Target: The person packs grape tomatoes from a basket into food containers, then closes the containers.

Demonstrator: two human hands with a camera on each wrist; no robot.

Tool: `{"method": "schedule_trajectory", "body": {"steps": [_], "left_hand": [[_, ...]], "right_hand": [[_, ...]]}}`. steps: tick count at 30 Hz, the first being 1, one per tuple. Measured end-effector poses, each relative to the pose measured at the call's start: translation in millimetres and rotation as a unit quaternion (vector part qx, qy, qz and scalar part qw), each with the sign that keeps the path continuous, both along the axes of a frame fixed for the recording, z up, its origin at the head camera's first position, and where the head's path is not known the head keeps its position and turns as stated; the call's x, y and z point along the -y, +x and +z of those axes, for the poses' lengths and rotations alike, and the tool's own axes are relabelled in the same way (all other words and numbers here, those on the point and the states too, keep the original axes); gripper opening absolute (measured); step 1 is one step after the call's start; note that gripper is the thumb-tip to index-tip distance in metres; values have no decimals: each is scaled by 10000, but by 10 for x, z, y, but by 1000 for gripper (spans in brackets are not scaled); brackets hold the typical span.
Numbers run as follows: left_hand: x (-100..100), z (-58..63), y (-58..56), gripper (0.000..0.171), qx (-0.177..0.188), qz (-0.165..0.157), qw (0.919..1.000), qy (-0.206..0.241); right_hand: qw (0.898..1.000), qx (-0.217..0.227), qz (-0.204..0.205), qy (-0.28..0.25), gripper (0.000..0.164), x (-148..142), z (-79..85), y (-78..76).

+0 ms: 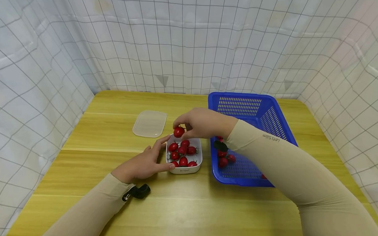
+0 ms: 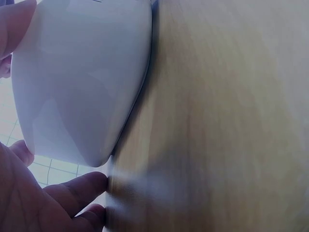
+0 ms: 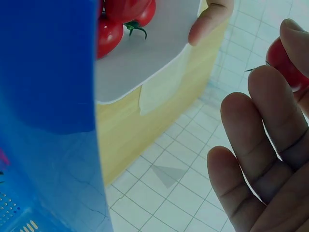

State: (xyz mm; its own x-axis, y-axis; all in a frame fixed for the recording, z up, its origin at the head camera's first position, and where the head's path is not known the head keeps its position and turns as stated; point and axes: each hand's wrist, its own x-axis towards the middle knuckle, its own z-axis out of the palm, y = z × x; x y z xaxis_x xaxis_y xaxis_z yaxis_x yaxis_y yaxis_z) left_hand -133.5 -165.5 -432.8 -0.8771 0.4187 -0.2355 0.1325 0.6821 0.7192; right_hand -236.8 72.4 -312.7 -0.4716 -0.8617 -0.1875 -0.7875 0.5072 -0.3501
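Note:
My right hand (image 1: 204, 123) pinches a red cherry tomato (image 1: 179, 132) between thumb and fingers, just above the far rim of a small white container (image 1: 184, 170). In the right wrist view the held tomato (image 3: 286, 63) shows a thin green stem; the other fingers are extended. Several cherry tomatoes (image 1: 182, 151) lie inside the container, some with green stems. At the container's left side, my left hand (image 1: 142, 164) holds it, thumb over the near rim and index finger at the far left corner. The left wrist view shows the container's smooth white wall (image 2: 82, 82).
A blue plastic basket (image 1: 238, 105) stands to the right, with several cherry tomatoes (image 1: 223, 162) at its left side; my right forearm crosses over it. A translucent flat lid (image 1: 149, 124) lies behind and left of the container on the wooden table (image 1: 178, 209). Gridded white curtains surround the table.

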Motion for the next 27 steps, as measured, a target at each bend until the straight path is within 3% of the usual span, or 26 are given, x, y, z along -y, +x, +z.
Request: {"method": "schedule_trajectory", "body": {"steps": [27], "left_hand": [[7, -7, 6, 106, 159, 109, 9997, -174]], "right_hand": [[9998, 114, 126, 108, 39, 42, 32, 36]]}}
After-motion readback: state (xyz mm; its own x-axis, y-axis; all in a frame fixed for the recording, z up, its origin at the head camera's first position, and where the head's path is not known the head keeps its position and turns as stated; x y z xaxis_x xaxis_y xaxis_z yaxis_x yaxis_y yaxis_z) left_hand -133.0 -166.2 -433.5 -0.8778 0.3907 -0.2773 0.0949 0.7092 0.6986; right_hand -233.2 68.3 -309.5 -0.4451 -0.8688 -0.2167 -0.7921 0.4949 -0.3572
